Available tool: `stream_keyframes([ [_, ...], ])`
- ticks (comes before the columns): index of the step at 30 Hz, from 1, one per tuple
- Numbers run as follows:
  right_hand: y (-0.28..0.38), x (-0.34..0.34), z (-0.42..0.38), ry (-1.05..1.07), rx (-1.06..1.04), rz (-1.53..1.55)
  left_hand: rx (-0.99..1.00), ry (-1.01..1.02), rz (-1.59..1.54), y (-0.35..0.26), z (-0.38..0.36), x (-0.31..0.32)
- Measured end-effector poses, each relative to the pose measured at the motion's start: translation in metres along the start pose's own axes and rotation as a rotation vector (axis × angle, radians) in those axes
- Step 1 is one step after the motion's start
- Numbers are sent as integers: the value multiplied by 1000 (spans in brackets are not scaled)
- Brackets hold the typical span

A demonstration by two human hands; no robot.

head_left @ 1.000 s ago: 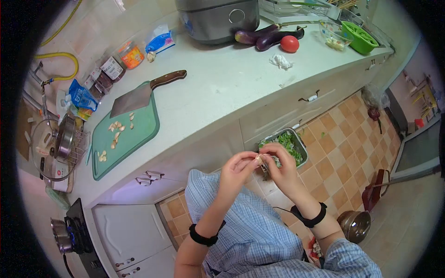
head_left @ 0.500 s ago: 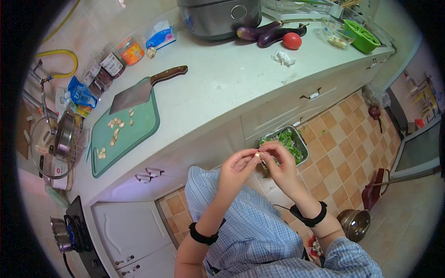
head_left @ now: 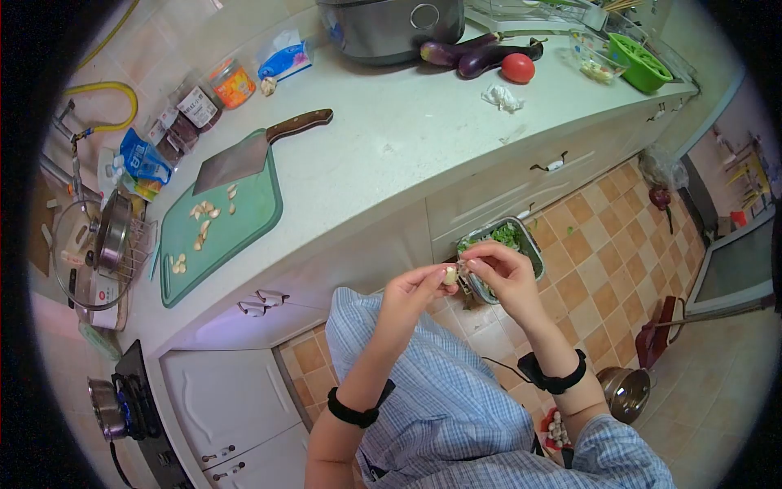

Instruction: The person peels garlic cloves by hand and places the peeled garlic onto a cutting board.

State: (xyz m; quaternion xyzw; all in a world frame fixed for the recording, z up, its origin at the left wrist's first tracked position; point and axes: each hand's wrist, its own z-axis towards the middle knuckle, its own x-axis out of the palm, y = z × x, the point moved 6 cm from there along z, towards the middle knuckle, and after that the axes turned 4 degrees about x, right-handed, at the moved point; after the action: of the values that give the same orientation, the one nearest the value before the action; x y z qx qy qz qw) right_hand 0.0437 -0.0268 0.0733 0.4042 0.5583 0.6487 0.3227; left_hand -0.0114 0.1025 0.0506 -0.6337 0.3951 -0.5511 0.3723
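Beside the worktop [head_left: 375, 147], a pale garlic clove [head_left: 450, 277] is pinched by the left hand [head_left: 410, 292], and some skin [head_left: 464, 268] seems gripped by the right hand [head_left: 509, 273]. The clove should be held gently, the skin peeled slowly.

Head-worn, the wide view looks forward and down on the counter [head_left: 366, 147] and tiled floor [head_left: 603, 236].

Before me a long white counter [head_left: 375, 138] runs from the left toward the far right over pale cabinets [head_left: 236, 399], a tiled wall [head_left: 183, 53] rising at the far left, a tan-and-cream checkered floor [head_left: 599, 232] spreading right, and purplish light [head_left: 216, 324] tinting the left cabinet front.
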Motion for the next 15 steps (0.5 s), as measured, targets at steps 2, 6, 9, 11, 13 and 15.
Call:
stream_keyframes([
  [2, 5, 2, -1, 9, -68, -65, -3, -7, -37, 0, 1, 0],
  [6, 3, 6, -4, 7, -51, -101, 25, -40, -63, 1, 3, 0],
  [9, -1, 5, -3, -18, 16, -52, 45, -67, -44, 2, 2, 0],
  [11, -3, 5, -3, -33, 71, -18, 57, -80, -32, 2, 2, 0],
  [13, -3, 4, -3, -67, 82, -29, 106, -107, -25, 0, 3, -1],
  [15, -5, 4, -2, -64, 92, -13, 137, -103, 17, -6, 1, 5],
])
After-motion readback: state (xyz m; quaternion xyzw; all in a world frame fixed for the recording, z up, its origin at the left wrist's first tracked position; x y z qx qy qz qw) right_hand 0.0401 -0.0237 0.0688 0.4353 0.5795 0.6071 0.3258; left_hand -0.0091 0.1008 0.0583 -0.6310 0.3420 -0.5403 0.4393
